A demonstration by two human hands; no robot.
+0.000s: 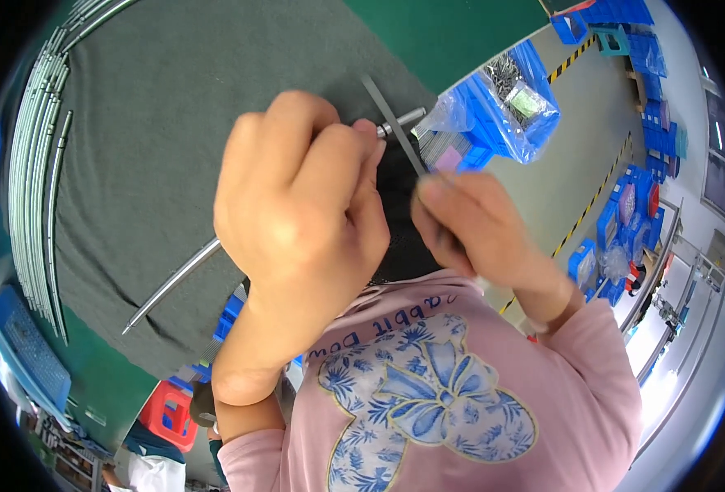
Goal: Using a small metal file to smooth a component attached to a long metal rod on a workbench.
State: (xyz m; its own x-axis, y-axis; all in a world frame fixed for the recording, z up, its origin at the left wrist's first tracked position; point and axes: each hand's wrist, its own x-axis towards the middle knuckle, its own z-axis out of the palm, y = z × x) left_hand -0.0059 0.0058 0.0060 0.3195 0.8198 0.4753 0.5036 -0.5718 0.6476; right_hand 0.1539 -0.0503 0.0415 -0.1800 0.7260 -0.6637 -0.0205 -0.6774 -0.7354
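Observation:
My left hand [293,189] is closed around a slim silver metal rod [174,283]. The rod slants from the lower left, passes through the fist, and its grooved end [403,120] sticks out past the thumb and forefinger. A flat narrow grey strip that looks like a file [391,115] is gripped in my right hand [469,217], its fingers wrapped round the lower part. The strip crosses the rod close to the grooved end; whether they touch I cannot tell. My right hand is slightly blurred.
Many similar rods [34,180] lie bundled on the dark grey cloth [157,107] at the left. To the right, a blue bin [494,115] lined with plastic holds small metal parts. A red stool [168,416] and a blue tray [26,353] are at lower left.

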